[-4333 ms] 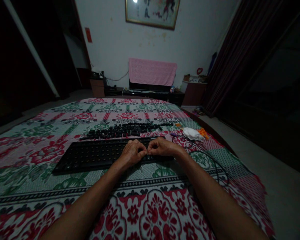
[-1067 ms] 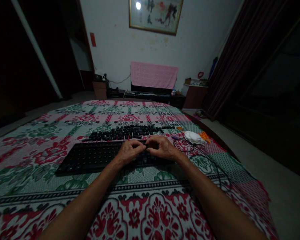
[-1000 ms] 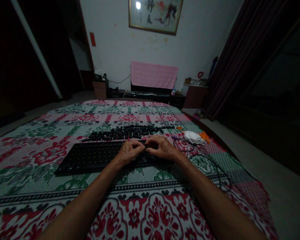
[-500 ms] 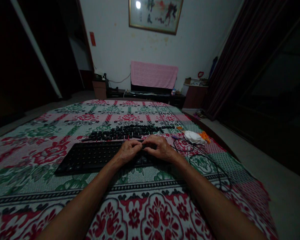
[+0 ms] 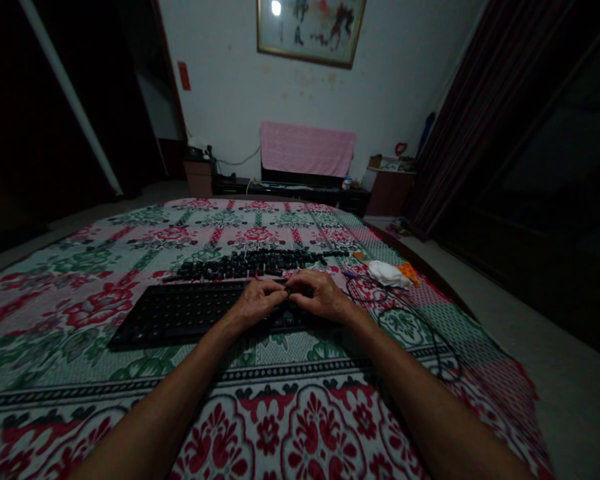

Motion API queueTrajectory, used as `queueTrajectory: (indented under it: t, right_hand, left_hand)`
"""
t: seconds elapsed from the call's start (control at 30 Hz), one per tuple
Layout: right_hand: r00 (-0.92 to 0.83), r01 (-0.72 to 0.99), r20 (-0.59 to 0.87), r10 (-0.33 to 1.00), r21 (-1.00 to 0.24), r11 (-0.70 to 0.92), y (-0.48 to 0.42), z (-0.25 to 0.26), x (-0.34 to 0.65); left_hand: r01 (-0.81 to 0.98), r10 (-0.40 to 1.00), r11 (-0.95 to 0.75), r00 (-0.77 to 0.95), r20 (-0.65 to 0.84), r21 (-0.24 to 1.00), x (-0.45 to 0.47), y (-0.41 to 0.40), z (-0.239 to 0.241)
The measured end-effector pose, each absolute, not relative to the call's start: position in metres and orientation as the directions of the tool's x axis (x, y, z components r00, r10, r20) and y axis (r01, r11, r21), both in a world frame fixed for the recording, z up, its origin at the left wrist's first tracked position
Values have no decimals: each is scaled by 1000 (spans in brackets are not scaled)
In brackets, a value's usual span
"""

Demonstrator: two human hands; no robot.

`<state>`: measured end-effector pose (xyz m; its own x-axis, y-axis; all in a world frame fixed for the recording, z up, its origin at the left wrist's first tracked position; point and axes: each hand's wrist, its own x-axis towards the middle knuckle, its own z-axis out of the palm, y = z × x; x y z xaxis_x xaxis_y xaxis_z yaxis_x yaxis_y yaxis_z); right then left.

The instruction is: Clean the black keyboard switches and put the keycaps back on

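A black keyboard lies on the patterned blanket, and many of its positions show bare key mounts instead of caps. Over its right part, my left hand and my right hand meet with fingertips pinched close together. Something small and dark may be between the fingertips, but it is too hidden to name. Just beyond the keyboard's far edge spreads a pile of loose black keycaps. My forearms and hands cover part of the keyboard's right side.
Right of the keyboard lie a crumpled white cloth, an orange item and a looped black cable. The flowered blanket covers the whole surface. At the far wall a pink towel drapes over a dark screen.
Both hands stay over the same part of the keyboard, with only a tiny shift of the fingertips. Keyboard and keycaps have not moved.
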<state>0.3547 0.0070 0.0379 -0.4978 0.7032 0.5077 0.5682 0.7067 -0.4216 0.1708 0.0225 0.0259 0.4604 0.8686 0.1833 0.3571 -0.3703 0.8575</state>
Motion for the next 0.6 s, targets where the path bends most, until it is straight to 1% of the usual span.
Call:
queueTrajectory:
  t: [0.2, 0.3, 0.37, 0.47, 0.53, 0.6]
  right_hand:
    - [-495, 569, 522, 695, -410, 713, 6, 37, 353]
    - [-496, 570, 505, 707, -424, 703, 5, 38, 353]
    - [-493, 575, 480, 726, -447, 686, 6, 39, 355]
    - [-453, 582, 401, 796, -543, 605, 7, 39, 365]
    - [-409, 572, 323, 854, -638, 515, 7, 37, 374]
    - [-369, 552, 261, 892, -710, 436, 5, 34, 382]
  left_hand:
    - [341, 871, -338, 466, 155, 877, 170, 21, 28]
    - [342, 861, -357, 480, 165, 869, 171, 24, 23]
    - [350, 869, -375, 455, 194, 859, 172, 27, 19]
    - [410, 888, -426, 359, 287, 806, 171, 29, 14]
    - [495, 874, -483, 315, 369, 722, 170, 29, 12]
    - [577, 845, -533, 317, 431, 619, 169, 27, 11]
